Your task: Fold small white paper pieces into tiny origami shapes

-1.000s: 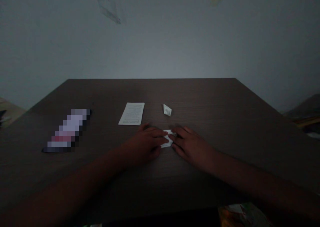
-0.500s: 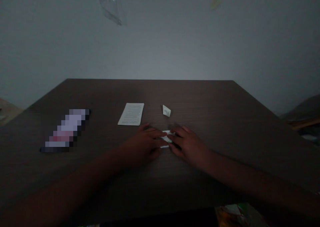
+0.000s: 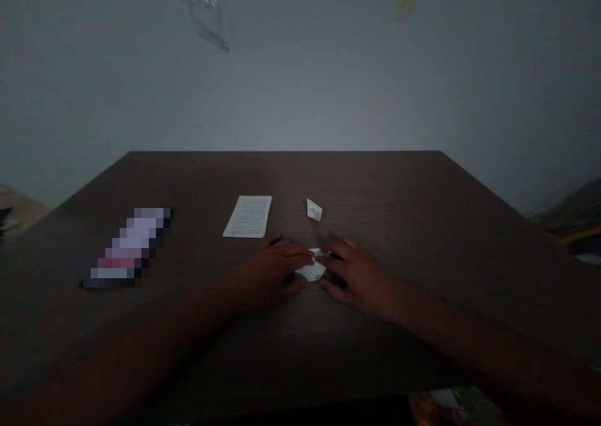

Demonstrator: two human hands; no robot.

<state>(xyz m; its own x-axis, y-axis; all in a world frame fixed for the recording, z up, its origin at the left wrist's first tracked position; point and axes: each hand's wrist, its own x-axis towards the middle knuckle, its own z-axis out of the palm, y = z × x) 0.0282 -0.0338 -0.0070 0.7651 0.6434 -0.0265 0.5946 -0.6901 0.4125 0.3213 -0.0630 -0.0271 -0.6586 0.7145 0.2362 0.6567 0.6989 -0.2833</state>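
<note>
A small piece of printed white paper [image 3: 310, 271] with folds in it lies on the table between my two hands. My left hand [image 3: 277, 266] holds its left side, fingers over the top and thumb by the near edge. From the right, my right hand [image 3: 354, 272] has its fingertips on the paper's upper right part, its thumb lower down by the near right edge. The fingertips of both hands nearly meet at the middle and cover part of the sheet. Beyond them sits a small folded paper piece [image 3: 314, 210], pointed in shape.
A flat rectangular printed sheet or stack [image 3: 248, 216] lies beyond my left hand. Farther left is a phone-like device [image 3: 131, 247] with a blurred screen. The dark wooden table [image 3: 375, 188] reaches a pale wall, where a clear plastic bag [image 3: 206, 12] hangs.
More of the paper's printed near face shows between my hands, its near part now spread flatter. My thumbs have shifted slightly at its near edge. The other things stay in place.
</note>
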